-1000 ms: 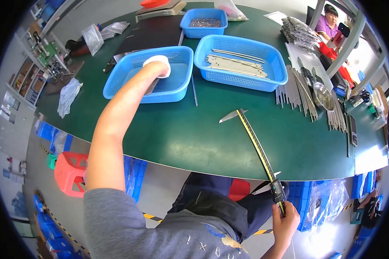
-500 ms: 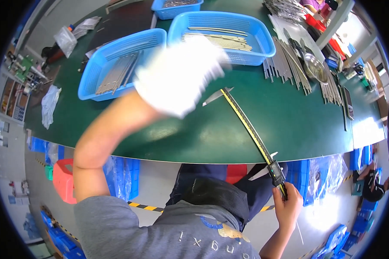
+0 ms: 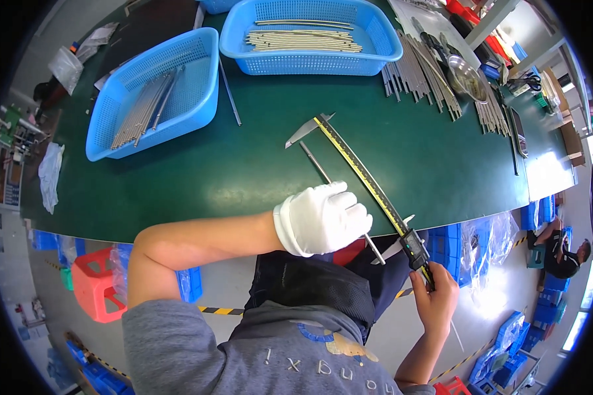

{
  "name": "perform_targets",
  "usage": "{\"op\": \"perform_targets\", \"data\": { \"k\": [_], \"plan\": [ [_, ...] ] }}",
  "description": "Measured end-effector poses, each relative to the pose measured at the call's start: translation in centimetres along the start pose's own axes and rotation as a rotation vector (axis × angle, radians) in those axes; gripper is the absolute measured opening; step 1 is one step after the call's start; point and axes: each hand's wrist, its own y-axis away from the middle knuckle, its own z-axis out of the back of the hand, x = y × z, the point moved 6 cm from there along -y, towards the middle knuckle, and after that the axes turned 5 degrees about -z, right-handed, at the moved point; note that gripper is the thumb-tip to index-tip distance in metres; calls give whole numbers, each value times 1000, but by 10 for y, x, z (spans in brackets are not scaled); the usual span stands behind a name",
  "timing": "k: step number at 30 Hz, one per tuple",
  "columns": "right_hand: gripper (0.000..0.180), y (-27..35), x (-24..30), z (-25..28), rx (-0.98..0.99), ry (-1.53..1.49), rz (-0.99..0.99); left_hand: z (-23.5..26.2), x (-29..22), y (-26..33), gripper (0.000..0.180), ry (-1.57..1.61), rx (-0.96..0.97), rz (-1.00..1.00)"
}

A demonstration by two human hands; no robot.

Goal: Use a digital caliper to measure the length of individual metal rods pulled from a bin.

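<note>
A white glove covers my left hand (image 3: 324, 219), whose fingers are wrapped round a thin metal rod (image 3: 315, 161) near the table's front edge. The rod runs roughly alongside the long digital caliper (image 3: 362, 172), between its widely spread jaws. My bare right hand (image 3: 436, 295) grips the caliper at its near end, just below the black display slider (image 3: 415, 249). The caliper's far end lies over the green table (image 3: 244, 191). Part of the rod is hidden under the glove.
Two blue baskets hold rods: the left basket (image 3: 204, 108) has silvery ones, the middle basket (image 3: 375, 62) yellowish ones. One loose rod (image 3: 230, 95) lies between them. At the right are rows of rods (image 3: 435, 79), a metal bowl (image 3: 466, 79) and a phone (image 3: 519, 131).
My left hand has come back from over the baskets toward me, now with a rod in its grip beside the caliper. My right hand keeps hold of the caliper.
</note>
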Motion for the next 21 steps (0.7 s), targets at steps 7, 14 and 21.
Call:
{"op": "perform_targets", "data": {
  "k": [7,14,21],
  "plan": [
    [30,-1,2,-2,-19,19,33,-6,9,4,21,165,89,119],
    [25,3,7,-2,-32,-29,104,-5,9,4,18,185,80,131],
    [25,5,3,-3,-42,-27,114,-7,9,7,15,190,64,160]
  ]
}}
